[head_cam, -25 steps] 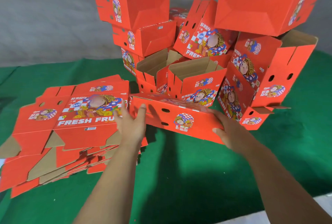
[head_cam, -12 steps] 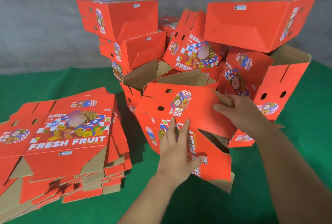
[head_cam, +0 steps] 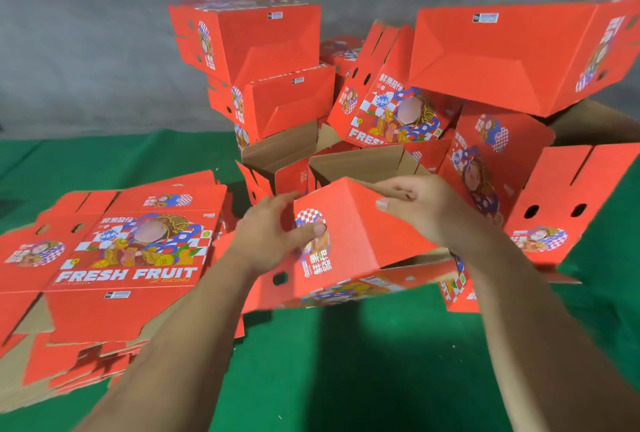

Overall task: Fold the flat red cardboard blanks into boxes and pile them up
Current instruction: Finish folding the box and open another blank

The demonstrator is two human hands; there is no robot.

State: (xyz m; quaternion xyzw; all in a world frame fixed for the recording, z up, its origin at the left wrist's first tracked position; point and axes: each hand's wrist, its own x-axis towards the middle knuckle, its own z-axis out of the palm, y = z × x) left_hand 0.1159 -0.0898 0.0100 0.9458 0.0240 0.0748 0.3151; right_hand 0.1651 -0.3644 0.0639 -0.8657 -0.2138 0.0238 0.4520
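Observation:
A half-opened red box blank is held above the green floor at the centre. My left hand grips its left side, thumb pressed on the printed end panel, fingers behind the edge. My right hand holds the top right edge, fingers curled over it into the brown inside. A stack of flat red blanks marked FRESH FRUIT lies at the left. Behind stands a loose pile of folded red boxes, several on their sides, some open with brown insides showing.
Green carpet covers the floor in front and to the right. A grey wall rises behind the pile. The folded box at the top left of the pile sits on two others.
The blank came off the flat stack and was swung up and opened between my hands. My left hand moved from its front face to its left end, and my right hand onto the top edge.

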